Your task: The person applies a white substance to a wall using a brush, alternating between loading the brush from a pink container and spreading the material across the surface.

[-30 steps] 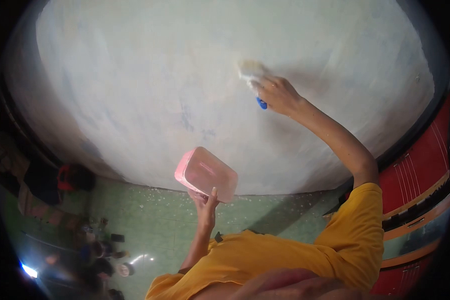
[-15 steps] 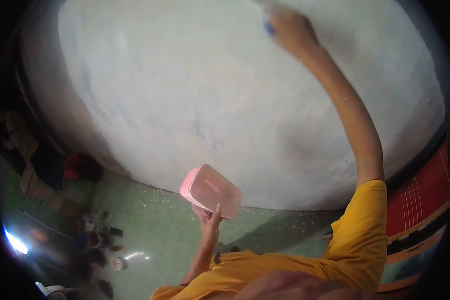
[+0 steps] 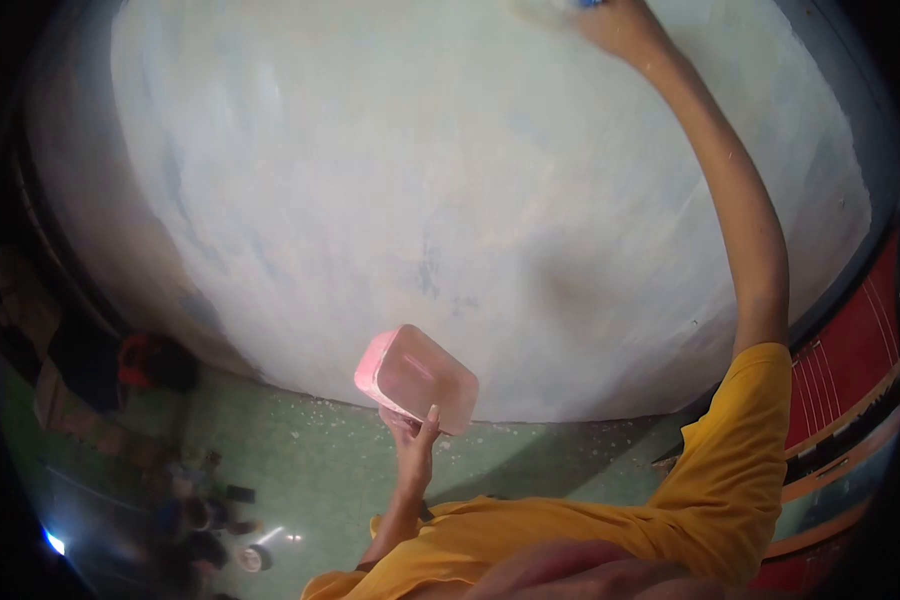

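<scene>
My left hand (image 3: 413, 445) is closed around the lower edge of a pink plastic container (image 3: 420, 380), with the thumb over its near rim. The container is rectangular with rounded corners and hangs tilted in front of the wall. Whether anything lies inside it I cannot make out. High up at the top edge of the view, my right hand (image 3: 625, 32) grips a blue-handled tool (image 3: 587, 3), whose pale end is blurred and partly cut off. It is held close against the whitish, unevenly coated wall (image 3: 370, 180).
White specks dot the green floor (image 3: 310, 480) along the wall's foot. At the lower left are a red-and-dark object (image 3: 140, 362), several small items, a round white item (image 3: 253, 558) and a bright light (image 3: 55, 541). A red panelled piece of furniture (image 3: 830, 390) stands on the right.
My right hand has moved up and to the right along the wall with the blue-handled tool. The view has shifted slightly, while my left hand keeps holding the container almost in place.
</scene>
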The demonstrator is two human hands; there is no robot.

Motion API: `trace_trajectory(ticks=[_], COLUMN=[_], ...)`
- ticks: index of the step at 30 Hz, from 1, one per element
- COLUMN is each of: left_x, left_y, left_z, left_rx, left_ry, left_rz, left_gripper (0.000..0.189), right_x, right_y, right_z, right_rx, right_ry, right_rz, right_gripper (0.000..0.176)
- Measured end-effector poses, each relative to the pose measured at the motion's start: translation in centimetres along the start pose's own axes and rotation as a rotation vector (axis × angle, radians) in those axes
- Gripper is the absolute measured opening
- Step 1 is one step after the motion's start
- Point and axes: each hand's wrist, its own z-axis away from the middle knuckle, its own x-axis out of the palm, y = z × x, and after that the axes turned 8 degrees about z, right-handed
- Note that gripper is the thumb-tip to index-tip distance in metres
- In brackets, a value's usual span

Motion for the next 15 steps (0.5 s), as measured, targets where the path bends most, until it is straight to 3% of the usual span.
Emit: trace_trajectory(ticks=[1, 2, 5, 6, 7, 8, 10, 13, 15], left_x=[-0.6, -1.0, -1.7, -2.4, -3.2, -4.0, -5.6, -6.6, -6.7], left_y=[0.7, 1.6, 3.5, 4.1, 4.6, 5.1, 5.8, 6.3, 6.6], left_z=[-1.0, -1.6, -1.1, -1.1, -1.0, -0.9, -0.6, -1.0, -1.6], left_rx=[-0.006, -0.011, -0.029, -0.04, -0.042, -0.045, -0.054, -0.077, -0.094], left_ry=[0.003, 0.004, -0.011, -0.018, -0.024, -0.028, -0.028, -0.03, -0.05], left_rz=[0.013, 0.029, 0.019, 0.006, 0.002, 0.0, 0.004, 0.011, 0.0], left_gripper=[0.083, 0.082, 0.081, 0.082, 0.082, 0.082, 0.082, 0.082, 0.082], right_x=[-1.3, -0.2, 0.9, 1.1, 3.0, 3.8, 6.0, 6.1, 4.3], right_y=[-1.9, -0.7, -0.2, -0.3, -1.1, -3.0, -5.8, -8.5, -7.8], right_z=[-1.6, -2.6, -1.8, 1.3, 3.4, 6.0, 10.1, 11.7, 9.7], right_rx=[0.035, -0.18, -0.397, -0.16, -0.192, -0.222, -0.262, -0.281, -0.228], right_ry=[-0.091, 0.136, 0.48, 0.132, 0.058, 0.01, -0.044, -0.223, -0.158], right_rz=[0.076, 0.11, 0.136, 0.408, 0.532, 0.509, 0.415, 0.208, 0.106], right_gripper=[0.024, 0.019, 0.016, 0.015, 0.013, 0.027, 0.032, 0.026, 0.023])
